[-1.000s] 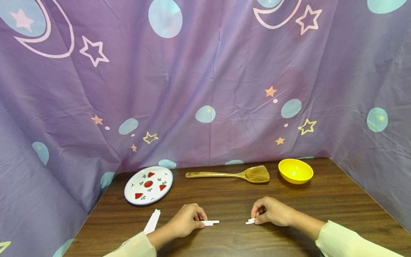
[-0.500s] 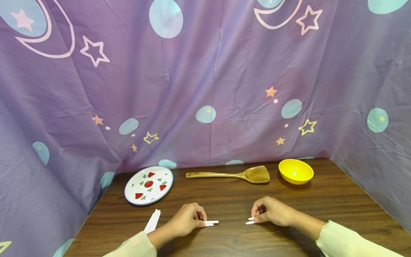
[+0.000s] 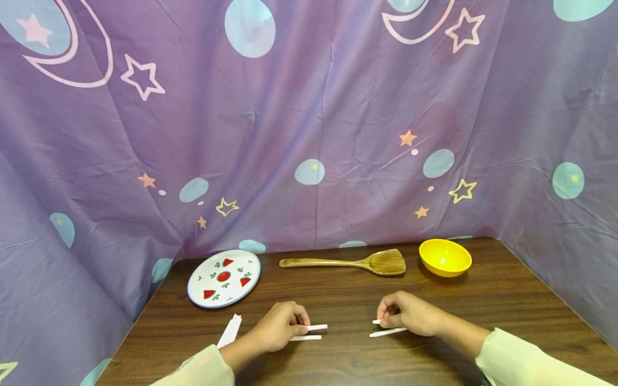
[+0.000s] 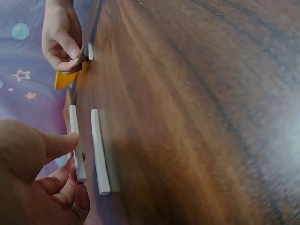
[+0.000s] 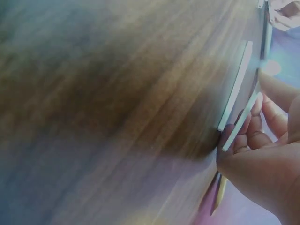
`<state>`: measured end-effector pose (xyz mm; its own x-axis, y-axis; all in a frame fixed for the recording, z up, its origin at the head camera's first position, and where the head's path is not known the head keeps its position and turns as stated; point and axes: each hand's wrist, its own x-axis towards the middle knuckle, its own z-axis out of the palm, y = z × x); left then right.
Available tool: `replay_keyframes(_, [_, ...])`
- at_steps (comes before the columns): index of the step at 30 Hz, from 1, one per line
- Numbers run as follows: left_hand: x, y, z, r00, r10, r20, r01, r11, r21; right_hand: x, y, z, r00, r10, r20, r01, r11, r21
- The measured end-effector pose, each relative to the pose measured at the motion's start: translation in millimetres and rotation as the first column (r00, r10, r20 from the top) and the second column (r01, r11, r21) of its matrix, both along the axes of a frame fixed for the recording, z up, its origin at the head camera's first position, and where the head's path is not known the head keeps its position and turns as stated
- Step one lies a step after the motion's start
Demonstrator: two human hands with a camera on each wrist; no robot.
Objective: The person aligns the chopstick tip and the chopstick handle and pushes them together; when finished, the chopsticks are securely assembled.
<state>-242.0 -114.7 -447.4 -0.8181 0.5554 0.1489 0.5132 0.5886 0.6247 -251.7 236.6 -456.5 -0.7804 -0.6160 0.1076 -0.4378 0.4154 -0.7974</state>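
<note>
Between thumb and fingers, my left hand [image 3: 281, 327] pinches a slim white stick [image 4: 77, 150], raised slightly off the wooden table. A second white stick [image 4: 100, 154] lies on the table beside it, nearer me. Across from it, my right hand [image 3: 407, 315] pinches another white stick [image 5: 241, 124]; in the head view only its tip shows past the fingers. Just in front of that hand, one more white stick [image 3: 386, 333] rests on the wood. Both hands stay apart, with a gap between the stick ends.
White sticks [image 3: 229, 331] lie together left of my left forearm, partly hidden by it. Along the back stand a white plate [image 3: 234, 287] with watermelon pictures, a wooden spatula [image 3: 386, 262] and a yellow bowl [image 3: 445, 260]. A purple curtain [image 3: 270, 134] encloses the table [image 3: 347, 364].
Each hand has moved slightly away from me with one stick, which has parted from the stick alongside it. Those other sticks stay on the table and now show more fully.
</note>
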Motion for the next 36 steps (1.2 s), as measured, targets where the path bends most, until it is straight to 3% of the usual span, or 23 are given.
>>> replay_keyframes(7, [-5.4, -0.8, 10.4, 0.999, -0.025, 0.027, 0.025, 1.0, 0.012, -1.8, 1, 5.6, 0.999, 0.004, -0.05, -0.003, 1.0, 0.017])
replay_keyframes(11, [-5.8, -0.8, 17.3, 0.998, -0.068, -0.009, 0.068, 0.998, 0.0, -2.0, 1, 12.2, 0.997, 0.0, -0.078, 0.002, 1.0, 0.023])
replay_keyframes(16, [-4.0, 0.3, 25.3, 0.992, -0.128, -0.009, 0.128, 0.992, 0.014, 0.3, -2, 23.0, 1.0, 0.006, -0.025, -0.006, 1.0, 0.007])
replay_keyframes(18, [-3.2, 2.2, 28.3, 0.99, -0.143, 0.017, 0.143, 0.989, 0.025, 2.0, -4, 27.5, 1.0, 0.012, -0.019, -0.012, 1.0, 0.0])
replay_keyframes(21, [-2.8, 6.0, 33.1, 0.989, -0.147, 0.005, 0.147, 0.989, 0.005, 4.3, -8, 33.3, 0.999, 0.038, -0.039, -0.039, 0.999, -0.02])
replay_keyframes(28, [-0.5, 11.8, 42.5, 0.98, -0.145, -0.134, 0.132, 0.987, -0.095, 8.6, -17, 43.4, 0.987, 0.085, -0.133, -0.09, 0.995, -0.037])
replay_keyframes(36, [6.3, 17.7, 53.2, 0.957, -0.174, -0.23, 0.142, 0.979, -0.148, 14.9, -27, 57.3, 0.977, 0.007, -0.211, 0.002, 0.999, 0.043])
